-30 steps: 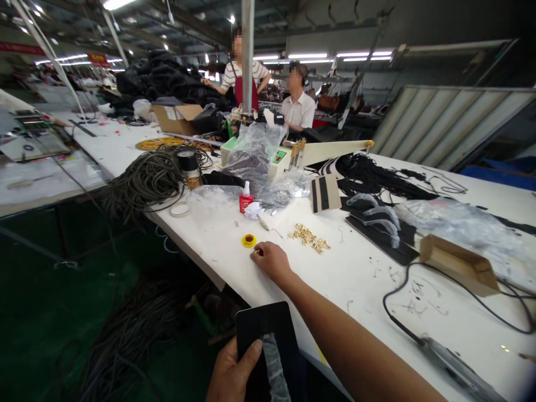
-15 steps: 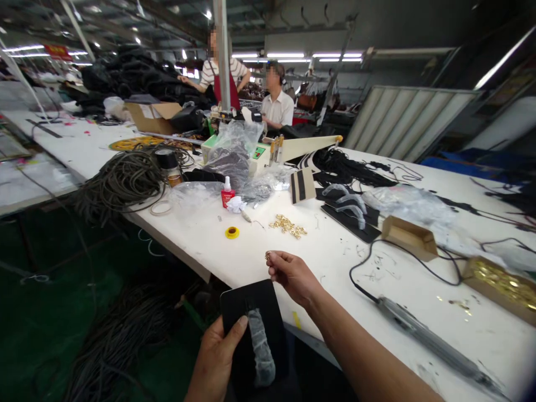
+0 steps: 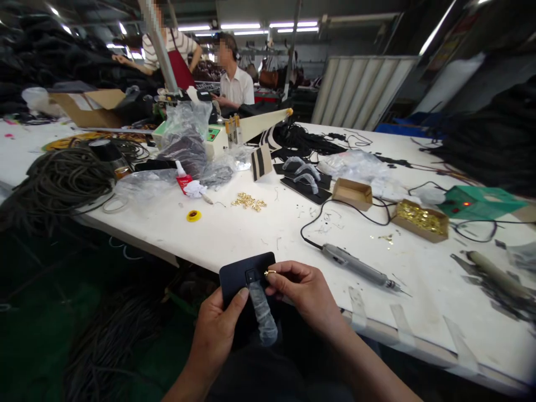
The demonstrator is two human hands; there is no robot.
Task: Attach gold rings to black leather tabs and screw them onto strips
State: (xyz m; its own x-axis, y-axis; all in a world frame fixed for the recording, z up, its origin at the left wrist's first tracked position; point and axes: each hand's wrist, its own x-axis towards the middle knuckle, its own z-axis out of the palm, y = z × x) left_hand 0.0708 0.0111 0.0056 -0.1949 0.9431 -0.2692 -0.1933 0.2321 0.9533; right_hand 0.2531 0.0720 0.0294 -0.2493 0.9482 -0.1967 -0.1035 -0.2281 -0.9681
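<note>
My left hand (image 3: 220, 321) grips a black panel (image 3: 238, 268) by its left side, thumb on the front. A handle wrapped in clear plastic film (image 3: 263, 315) runs down the panel, with a small dark square loop at its top end. Between thumb and forefinger, my right hand (image 3: 299, 285) pinches a small gold metal fitting (image 3: 270, 272) just right of that loop. Whether the fitting touches the panel I cannot tell. On the white table (image 3: 218, 237) ahead lies a loose pile of gold fittings (image 3: 249, 202).
A grey electric screwdriver (image 3: 355, 265) with a black cord lies to the right. Behind it stand two cardboard boxes, one holding gold pieces (image 3: 419, 218). Yellow tape (image 3: 193, 215), a red bottle (image 3: 183, 180) and coiled black cord (image 3: 62, 178) are at left. Two people work beyond the table.
My right hand has come down from above the table to the panel, bringing the gold fitting beside the loop. The panel has tilted, and the view has turned right.
</note>
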